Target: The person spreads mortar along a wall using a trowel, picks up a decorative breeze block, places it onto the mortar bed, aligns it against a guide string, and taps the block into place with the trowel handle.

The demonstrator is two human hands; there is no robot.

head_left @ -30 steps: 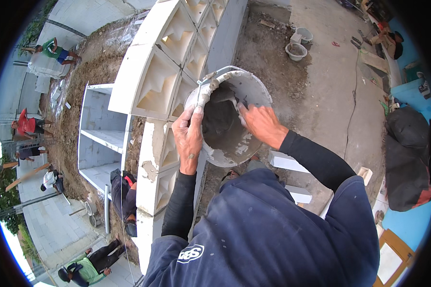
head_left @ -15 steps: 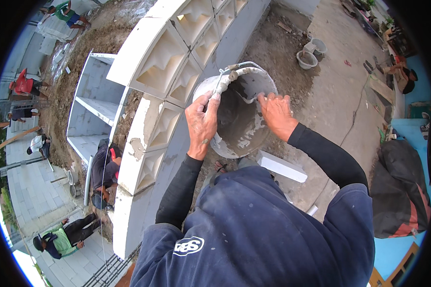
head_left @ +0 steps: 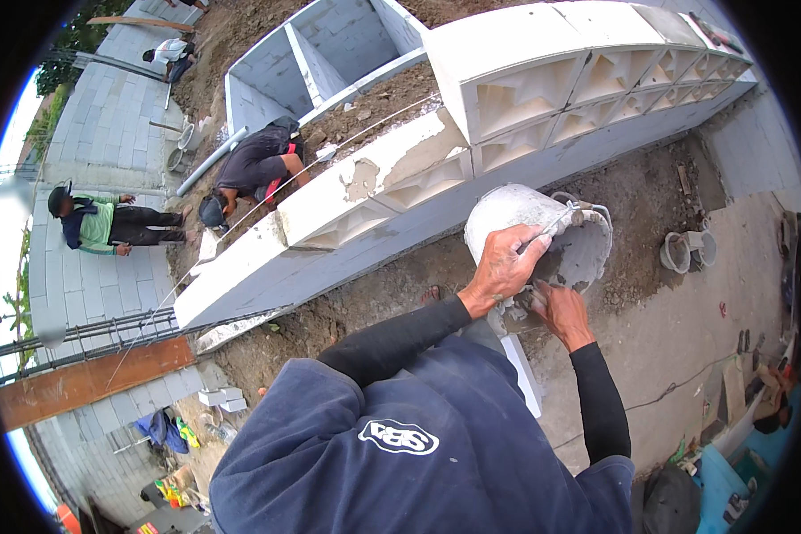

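A mortar-smeared bucket (head_left: 500,214) is tipped on its side in front of me, its mouth turned to the right and toward me. Grey wet mortar coats the inside, and a wire handle hangs at the rim. My left hand (head_left: 507,267) is closed on the near rim, thumb on top. At the lower edge of the mouth, my right hand (head_left: 564,313) has its fingers curled in; what they hold is hidden. Beside the bucket runs a low wall (head_left: 400,245) topped with patterned white blocks (head_left: 516,142).
Beyond the wall a person (head_left: 254,169) in dark clothes bends low, and another in a green top (head_left: 98,222) stands at left. A taut string (head_left: 365,133) runs along the wall. A white block (head_left: 521,374) lies by my legs. Two small buckets (head_left: 676,253) stand at right.
The bucket has tipped from mouth-up onto its side. My right hand has moved from the far rim to the lower mouth edge. My view has turned left along the wall.
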